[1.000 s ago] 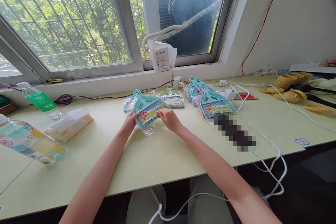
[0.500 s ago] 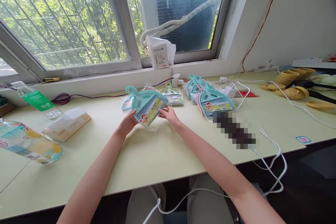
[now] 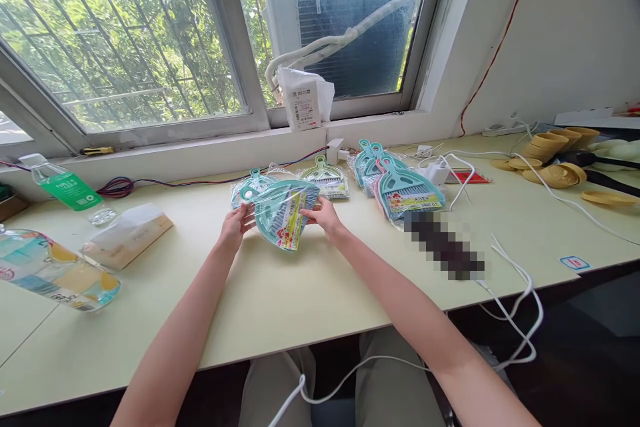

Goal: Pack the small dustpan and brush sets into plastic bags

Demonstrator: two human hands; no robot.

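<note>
Between my hands, raised over the table, is a turquoise dustpan and brush set [image 3: 283,213] in clear plastic wrap with a yellow printed label. It is tilted, its looped handle pointing left. My left hand [image 3: 236,223] grips it near the handle end. The fingers of my right hand [image 3: 323,215] pinch its right edge beside the label. Just behind lie a wrapped turquoise set [image 3: 254,178], partly hidden, and a green wrapped set [image 3: 327,180]. To the right is a pile of wrapped turquoise and pink sets [image 3: 407,188].
At left are a tissue pack [image 3: 127,235], a green-labelled bottle [image 3: 70,190] and a large clear bottle [image 3: 55,270] on its side. White cables [image 3: 525,273] hang over the table's right front edge. Tan cups [image 3: 550,143] stand far right. A wrapped box [image 3: 306,103] rests on the sill.
The dustpan and brush set has turned so its handle points more to the left. My left hand has shifted up along it toward the handle, uncovering more of the turquoise set behind.
</note>
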